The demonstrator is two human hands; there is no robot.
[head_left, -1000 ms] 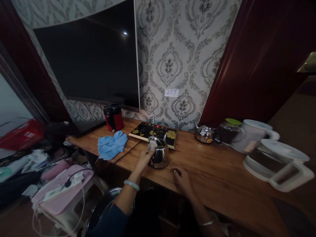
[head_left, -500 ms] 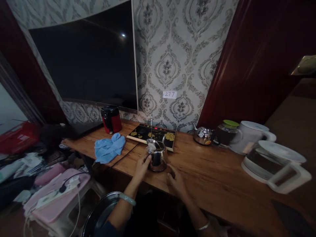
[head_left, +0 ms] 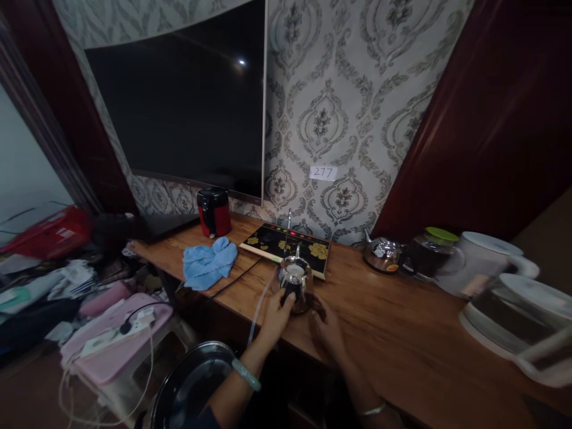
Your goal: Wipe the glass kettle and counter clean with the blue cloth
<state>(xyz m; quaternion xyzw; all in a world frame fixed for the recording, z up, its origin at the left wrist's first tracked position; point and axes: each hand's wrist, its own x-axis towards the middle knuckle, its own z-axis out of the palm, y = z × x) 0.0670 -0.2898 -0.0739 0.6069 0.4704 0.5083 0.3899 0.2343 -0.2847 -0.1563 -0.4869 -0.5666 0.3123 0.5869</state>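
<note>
A small shiny metal kettle (head_left: 304, 292) stands near the front edge of the wooden table, its spout facing the back. Its lid (head_left: 295, 272) lies over the top opening. My left hand (head_left: 276, 316) is closed at the near left side of the kettle, thumb and fingers at its dark handle. My right hand (head_left: 328, 325) is open, fingers loosely bent, close beside the kettle's lower right; whether it touches is unclear. Just behind the kettle is a black tea stove with gold flowers (head_left: 263, 241), with a thin metal tap (head_left: 289, 219) rising at its back.
A blue cloth (head_left: 209, 265) and a red-black appliance (head_left: 214, 213) sit left on the table (head_left: 379, 322). At right stand a second metal kettle (head_left: 382, 255), a green-lidded jug (head_left: 429, 256) and white-lidded pitchers (head_left: 518, 322). A dark basin (head_left: 196, 381) and a pink stool (head_left: 111, 351) are below.
The lid, tilted up at my left fingers before, now covers the kettle's top. My left hand has shifted to the kettle's near side. The whole view has swung slightly left.
</note>
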